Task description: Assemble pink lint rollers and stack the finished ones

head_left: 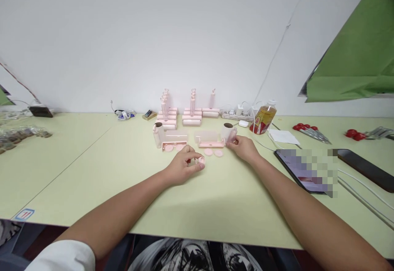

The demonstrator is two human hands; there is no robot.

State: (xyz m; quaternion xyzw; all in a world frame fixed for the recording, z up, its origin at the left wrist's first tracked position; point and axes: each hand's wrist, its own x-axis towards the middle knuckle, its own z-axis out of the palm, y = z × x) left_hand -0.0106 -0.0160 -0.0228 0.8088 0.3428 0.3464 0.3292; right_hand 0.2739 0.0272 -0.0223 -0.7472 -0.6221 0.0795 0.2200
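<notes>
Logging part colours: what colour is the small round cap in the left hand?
Pale pink; the round cap shows at the left hand fingertips in the head view.

No legible text; small blue-edged sticker (24, 214) with red marks at table edge, well left of left hand (181, 165), unreadable; bottle (263, 118) label beyond right hand (244, 147) too blurred.

My left hand (181, 165) hiding most of a small pink piece (200, 160), phone screen (308, 168) blurred out, green cloth (353, 58) cut by the right edge, far pink stacks (184, 115) too small to read.
</notes>
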